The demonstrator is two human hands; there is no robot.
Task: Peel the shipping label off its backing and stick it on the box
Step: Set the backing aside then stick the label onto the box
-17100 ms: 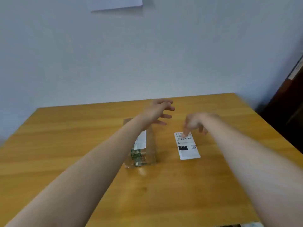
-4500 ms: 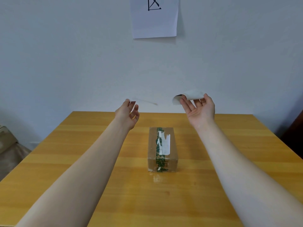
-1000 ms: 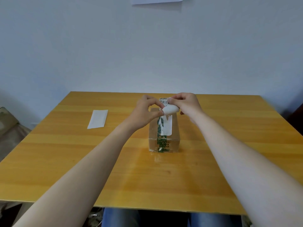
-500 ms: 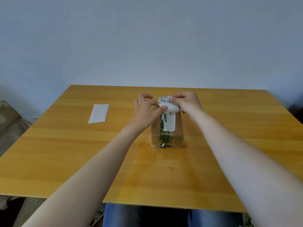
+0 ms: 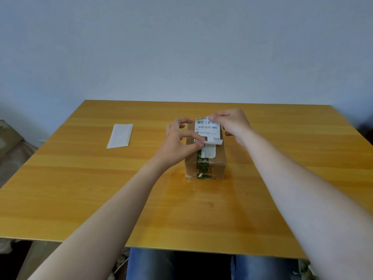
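Both hands work over the box, which sits near the middle of the table. The right hand has thumb and forefinger closed in a pinch on the far right corner of the label, the other fingers curled loosely behind. The left hand pinches the label's near left edge between thumb and forefinger, with the remaining fingers half open and arched above the box's left side. The label is stretched between the 2 hands over the box top, printed side up, showing a barcode and "070-070-A80". Its near right corner curls upward, clear of the box; whether the rest is already pressed down I cannot tell. Below the label an older white sticker and green printed tape run down the box top and front face. The box is closed, contents hidden. The backing, a blank white strip, lies flat on the table well to the left of the box, apart from both hands. Blue jeans show under the table's near edge.
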